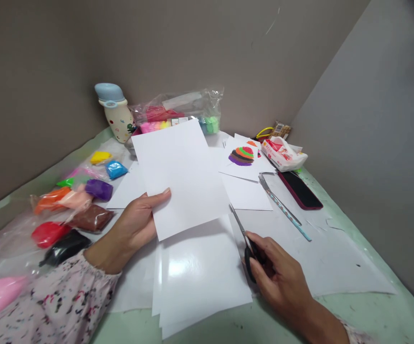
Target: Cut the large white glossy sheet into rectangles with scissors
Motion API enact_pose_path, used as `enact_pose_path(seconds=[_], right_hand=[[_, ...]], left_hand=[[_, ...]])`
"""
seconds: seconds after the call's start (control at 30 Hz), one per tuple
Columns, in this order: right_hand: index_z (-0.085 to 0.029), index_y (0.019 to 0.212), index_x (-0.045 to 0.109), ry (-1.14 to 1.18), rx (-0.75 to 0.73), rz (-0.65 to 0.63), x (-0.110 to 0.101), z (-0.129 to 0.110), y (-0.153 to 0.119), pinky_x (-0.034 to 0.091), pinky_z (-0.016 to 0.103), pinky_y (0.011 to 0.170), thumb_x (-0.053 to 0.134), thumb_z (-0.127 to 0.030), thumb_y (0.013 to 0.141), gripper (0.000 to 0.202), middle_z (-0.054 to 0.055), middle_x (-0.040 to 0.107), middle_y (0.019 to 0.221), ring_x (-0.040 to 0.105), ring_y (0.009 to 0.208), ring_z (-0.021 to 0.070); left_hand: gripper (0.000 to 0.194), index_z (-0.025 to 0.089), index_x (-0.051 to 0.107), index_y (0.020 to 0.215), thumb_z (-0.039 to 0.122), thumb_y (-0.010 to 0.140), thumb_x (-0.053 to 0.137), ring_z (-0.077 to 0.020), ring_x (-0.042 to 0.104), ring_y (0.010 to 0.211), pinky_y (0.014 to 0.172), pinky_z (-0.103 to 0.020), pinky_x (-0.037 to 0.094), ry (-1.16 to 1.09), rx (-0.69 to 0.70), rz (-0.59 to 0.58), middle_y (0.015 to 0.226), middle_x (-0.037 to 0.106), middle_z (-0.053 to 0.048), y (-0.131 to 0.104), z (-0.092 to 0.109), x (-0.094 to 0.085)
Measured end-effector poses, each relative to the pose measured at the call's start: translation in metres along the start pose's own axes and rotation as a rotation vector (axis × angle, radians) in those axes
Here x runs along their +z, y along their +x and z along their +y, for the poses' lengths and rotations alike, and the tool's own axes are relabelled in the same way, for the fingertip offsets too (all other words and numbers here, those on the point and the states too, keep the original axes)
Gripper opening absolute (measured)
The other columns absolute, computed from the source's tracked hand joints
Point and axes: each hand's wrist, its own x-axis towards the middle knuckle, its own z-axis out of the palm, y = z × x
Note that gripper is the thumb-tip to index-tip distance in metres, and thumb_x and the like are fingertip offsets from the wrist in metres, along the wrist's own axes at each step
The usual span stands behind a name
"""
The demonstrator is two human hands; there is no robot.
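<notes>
Head view shows the left hand [137,222] pinching the white sheet [183,174] at its eight o'clock, above the paper stack [201,282]; if it sags, scissors [241,225] in the right hand [282,272], at four o'clock, could nick it.

Tally stands: one pair of scissors [239,223], one bottle [117,117], one phone [301,190], one tissue pack [283,154]; at least ten coloured packets [99,189].

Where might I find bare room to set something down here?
Right of the right hand, the white table covering is mostly bare, nearer than the fork and phone. The left is crowded with coloured packets; the back, with the bottle and plastic bag.
</notes>
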Motion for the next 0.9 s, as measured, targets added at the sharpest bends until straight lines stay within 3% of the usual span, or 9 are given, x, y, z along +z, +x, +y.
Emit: enact_pose_path(seconds=[0.4,0.9], right_hand=[[-0.019,0.132,0.055,-0.012,-0.023,0.008,-0.0006,-0.0009,0.0006,0.050,0.025,0.055,0.051,-0.019,0.094,0.038,0.003,0.062,0.082,0.057,0.061,0.0143],[-0.018,0.132,0.055,-0.007,-0.013,0.007,-0.0001,-0.0011,-0.0010,0.051,0.025,0.057,0.050,-0.018,0.094,0.038,0.005,0.065,0.087,0.061,0.066,0.0153]], left_hand=[[0.033,0.012,0.072,0.112,0.001,0.085,0.057,-0.0308,0.075,0.097,0.088,-0.043,0.063,-0.014,0.009,0.027,0.098,0.079,-0.013,0.0022,-0.0009,-0.0002],[0.034,0.010,0.070,0.116,0.002,0.084,0.061,-0.0315,0.074,0.099,0.088,-0.044,0.063,-0.010,0.022,0.060,0.104,0.078,-0.015,0.0032,-0.0021,-0.0008]])
